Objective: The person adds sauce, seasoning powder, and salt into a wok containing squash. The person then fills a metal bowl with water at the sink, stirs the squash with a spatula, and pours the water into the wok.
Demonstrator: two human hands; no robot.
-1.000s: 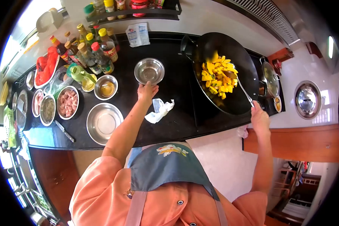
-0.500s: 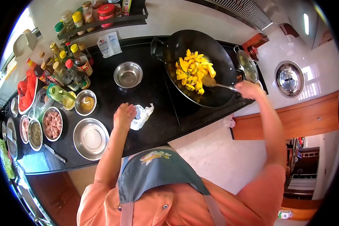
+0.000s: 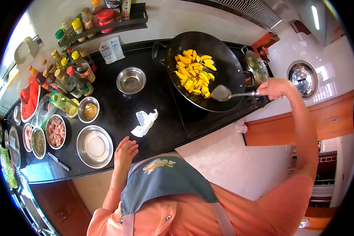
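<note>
My right hand [image 3: 274,89] is wrapped round the handle of a metal spatula [image 3: 222,93]. The spatula's blade is inside a large black wok [image 3: 220,47], at the right side of a heap of yellow pumpkin pieces [image 3: 193,74]. My left hand [image 3: 126,152] hangs by the counter's front edge with its fingers stretched and nothing in it. Just beyond it lies a crumpled white tissue or bag [image 3: 145,122]. To its left stands a wide steel bowl [image 3: 95,146] that looks bare inside.
Left on the black counter are a bowl of raw meat chunks [image 3: 56,131], a small bowl with yellowish liquid [image 3: 89,110], a knife [image 3: 59,161] and several sauce bottles [image 3: 78,80]. Behind the tissue is a steel bowl [image 3: 131,80]. A lidded pot [image 3: 256,65] stands right of the wok.
My left hand has drawn back from the crumpled white tissue or bag toward the counter edge. The spatula has pulled right, out of the pumpkin, which now lies more spread to the left.
</note>
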